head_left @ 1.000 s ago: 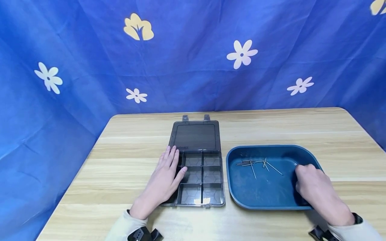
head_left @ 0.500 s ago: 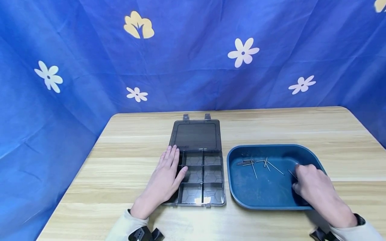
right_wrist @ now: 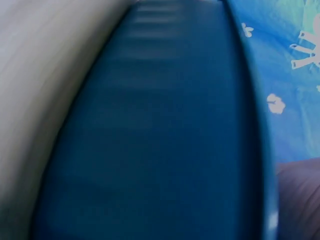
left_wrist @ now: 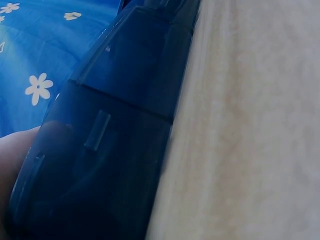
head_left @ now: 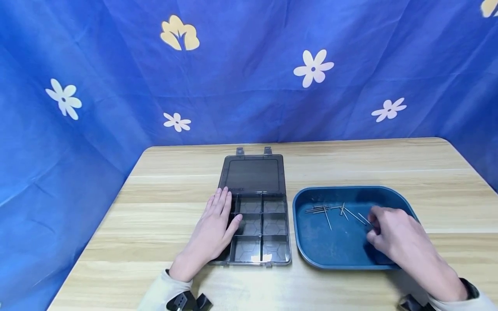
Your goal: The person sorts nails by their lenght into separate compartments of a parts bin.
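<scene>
A dark translucent compartment box (head_left: 260,225) lies with its lid (head_left: 254,175) folded back away from me. My left hand (head_left: 214,224) rests along the box's left edge, fingers straight and thumb over a compartment. In the left wrist view, the box's side wall (left_wrist: 100,150) fills the middle, with part of that hand (left_wrist: 15,155) behind it. Inside the blue tray (head_left: 330,255), my right hand (head_left: 398,233) pinches a thin metal nail (head_left: 365,219) that points out to the left. Several loose nails (head_left: 320,210) lie in the tray's far left part. The right wrist view shows mostly the tray's outer wall (right_wrist: 150,125).
Both containers stand on a light wooden table (head_left: 167,172), side by side with a narrow gap. A blue cloth (head_left: 249,95) with flower prints hangs behind the table and at its sides.
My right hand has moved left and lifted a little from the tray's right end, with the nail showing at its fingertips. The left hand and the box have stayed put.
</scene>
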Available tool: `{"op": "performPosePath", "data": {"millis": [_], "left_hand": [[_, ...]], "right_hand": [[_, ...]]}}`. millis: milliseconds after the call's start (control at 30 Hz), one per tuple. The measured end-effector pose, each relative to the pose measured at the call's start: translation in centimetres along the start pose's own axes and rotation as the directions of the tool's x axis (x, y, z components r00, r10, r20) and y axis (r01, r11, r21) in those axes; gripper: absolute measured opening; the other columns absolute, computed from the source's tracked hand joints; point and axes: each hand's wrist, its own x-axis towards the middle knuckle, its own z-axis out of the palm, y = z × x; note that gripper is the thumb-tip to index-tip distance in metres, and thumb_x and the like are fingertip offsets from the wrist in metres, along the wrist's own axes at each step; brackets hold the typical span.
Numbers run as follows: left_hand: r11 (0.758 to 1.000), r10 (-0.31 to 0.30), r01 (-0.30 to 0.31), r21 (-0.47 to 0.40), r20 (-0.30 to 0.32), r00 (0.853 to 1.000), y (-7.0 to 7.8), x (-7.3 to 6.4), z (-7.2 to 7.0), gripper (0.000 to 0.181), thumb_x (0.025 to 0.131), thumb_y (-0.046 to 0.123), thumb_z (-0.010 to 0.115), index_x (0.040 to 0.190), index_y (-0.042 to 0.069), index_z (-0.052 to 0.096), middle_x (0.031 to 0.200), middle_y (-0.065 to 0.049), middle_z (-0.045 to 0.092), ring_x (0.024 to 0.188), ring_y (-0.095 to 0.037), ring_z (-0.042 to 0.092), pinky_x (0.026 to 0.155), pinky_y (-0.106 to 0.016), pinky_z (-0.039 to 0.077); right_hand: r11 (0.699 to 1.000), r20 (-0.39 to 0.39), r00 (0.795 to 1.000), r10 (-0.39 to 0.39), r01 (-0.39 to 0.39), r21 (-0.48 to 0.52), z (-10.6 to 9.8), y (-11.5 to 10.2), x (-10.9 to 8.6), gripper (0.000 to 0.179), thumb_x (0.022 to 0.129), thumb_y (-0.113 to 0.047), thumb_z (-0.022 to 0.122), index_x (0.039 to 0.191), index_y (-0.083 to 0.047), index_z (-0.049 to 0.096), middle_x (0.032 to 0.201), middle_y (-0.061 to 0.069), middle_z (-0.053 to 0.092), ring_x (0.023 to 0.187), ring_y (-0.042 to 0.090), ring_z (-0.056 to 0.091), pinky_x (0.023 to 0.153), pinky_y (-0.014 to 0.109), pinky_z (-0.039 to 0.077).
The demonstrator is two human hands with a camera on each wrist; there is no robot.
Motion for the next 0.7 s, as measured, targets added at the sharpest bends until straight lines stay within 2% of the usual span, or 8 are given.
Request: {"op": "performPosePath", "data": {"millis": [200, 367, 467, 600, 700], "left_hand": [[1.000, 0.002, -0.002, 0.005, -0.004, 1.000, 0.0, 0.1, -0.1, 0.066, 0.102, 0.040, 0.040, 0.146, -0.009, 0.029, 0.155, -0.025, 0.023, 0.146, -0.036, 0.017, 0.120, -0.046, 0.014], [1.000, 0.004, -0.004, 0.006, -0.007, 1.000, -0.1, 0.1, -0.2, 0.067, 0.102, 0.039, 0.040, 0.146, -0.009, 0.029, 0.155, -0.025, 0.024, 0.146, -0.036, 0.018, 0.120, -0.046, 0.014], [1.000, 0.005, -0.005, 0.002, -0.012, 1.000, -0.1, 0.1, -0.1, 0.066, 0.102, 0.039, 0.041, 0.145, -0.010, 0.030, 0.155, -0.025, 0.025, 0.146, -0.036, 0.019, 0.120, -0.046, 0.015], [1.000, 0.004, -0.004, -0.005, -0.013, 1.000, -0.2, 0.1, -0.1, 0.066, 0.101, 0.038, 0.042, 0.145, -0.010, 0.031, 0.155, -0.025, 0.024, 0.146, -0.036, 0.019, 0.120, -0.046, 0.015], [1.000, 0.003, -0.003, -0.007, -0.014, 1.000, -0.3, 0.0, -0.1, 0.066, 0.101, 0.038, 0.042, 0.145, -0.010, 0.031, 0.155, -0.025, 0.024, 0.146, -0.036, 0.019, 0.120, -0.046, 0.015]], "right_hand": [[0.996, -0.074, 0.994, -0.087, 0.088, 0.021, -0.9, -2.5, -0.2, 0.017, 0.067, -0.003, 0.071, 0.079, -0.013, 0.062, 0.068, -0.007, 0.050, 0.060, 0.011, 0.044, 0.049, 0.026, 0.035], [0.983, -0.135, 0.975, -0.179, 0.183, 0.015, -1.3, -4.4, 0.2, 0.018, 0.069, -0.003, 0.072, 0.081, -0.014, 0.064, 0.072, -0.007, 0.055, 0.063, 0.009, 0.047, 0.049, 0.025, 0.039], [0.965, -0.185, 0.948, -0.258, 0.262, -0.004, -1.3, -5.6, 0.5, 0.017, 0.068, -0.003, 0.071, 0.080, -0.014, 0.065, 0.074, -0.007, 0.057, 0.065, 0.008, 0.048, 0.049, 0.024, 0.042], [0.932, -0.248, 0.900, -0.358, 0.362, -0.029, -1.3, -7.1, 0.8, 0.018, 0.066, -0.003, 0.070, 0.081, -0.012, 0.067, 0.076, -0.006, 0.060, 0.065, 0.007, 0.052, 0.050, 0.024, 0.046], [0.907, -0.267, 0.871, -0.413, 0.418, -0.039, -1.1, -8.2, 1.0, 0.019, 0.066, -0.003, 0.069, 0.082, -0.012, 0.067, 0.078, -0.005, 0.062, 0.068, 0.009, 0.056, 0.052, 0.026, 0.049]]}}
